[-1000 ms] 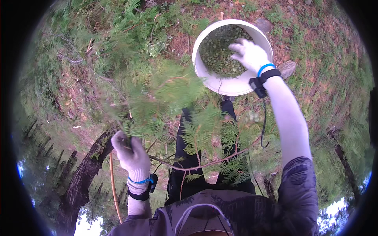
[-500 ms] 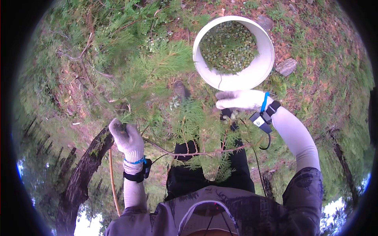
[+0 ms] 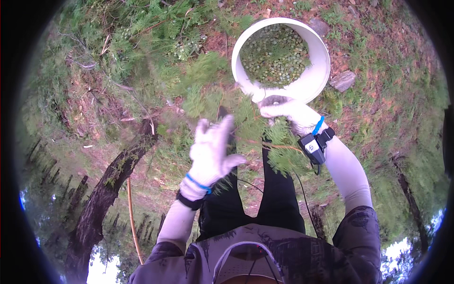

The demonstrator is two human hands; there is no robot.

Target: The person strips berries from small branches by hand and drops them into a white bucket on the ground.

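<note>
We are facing a leafy branch (image 3: 286,158) mid-frame, probably light and springy, best taken by its woody stem (image 3: 280,146). Our left hand (image 3: 210,151) is showing spread fingers, grip empty; our right hand (image 3: 294,113), curled by the white bucket (image 3: 318,66) at upper centre-right, is perhaps grasping something: we cannot tell.

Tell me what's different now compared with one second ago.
The left hand has moved rightward and forward, its closed fingers now spread; it seems to have let go of the greenery. The right hand has come out of the white bucket, back toward the body, to its near rim. The bucket, its load and the rock look essentially unchanged.
</note>
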